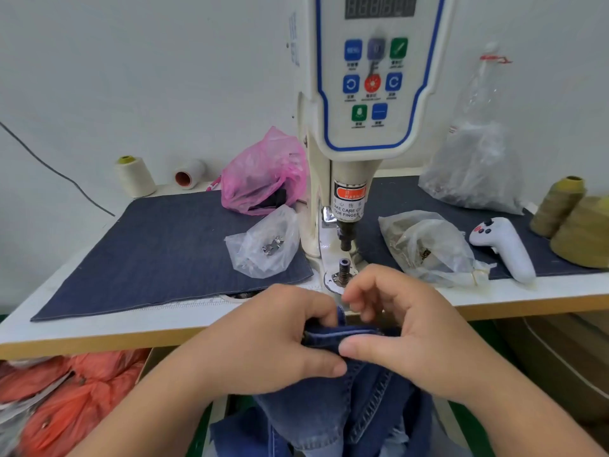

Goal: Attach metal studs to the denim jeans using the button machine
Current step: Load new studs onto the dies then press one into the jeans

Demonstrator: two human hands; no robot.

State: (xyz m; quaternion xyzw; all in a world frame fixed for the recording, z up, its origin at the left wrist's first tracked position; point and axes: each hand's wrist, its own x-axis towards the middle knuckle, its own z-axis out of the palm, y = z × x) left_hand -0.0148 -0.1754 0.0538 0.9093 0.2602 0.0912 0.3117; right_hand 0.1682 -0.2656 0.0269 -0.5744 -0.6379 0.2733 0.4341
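Left hand and right hand pinch jeans; button machine label reads "WARNING".

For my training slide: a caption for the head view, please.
Both hands grip a denim jeans edge in front of the button machine.

Wall: plain white, evenly lit; a thin dark cable ran diagonally down it at left.
Table: white top with a tan front edge, set against the wall.
Mat: dark denim, laid flat on the table.
Thread cones: cream ones stood by the wall at left; olive ones at right.
Under table: orange bags at left.
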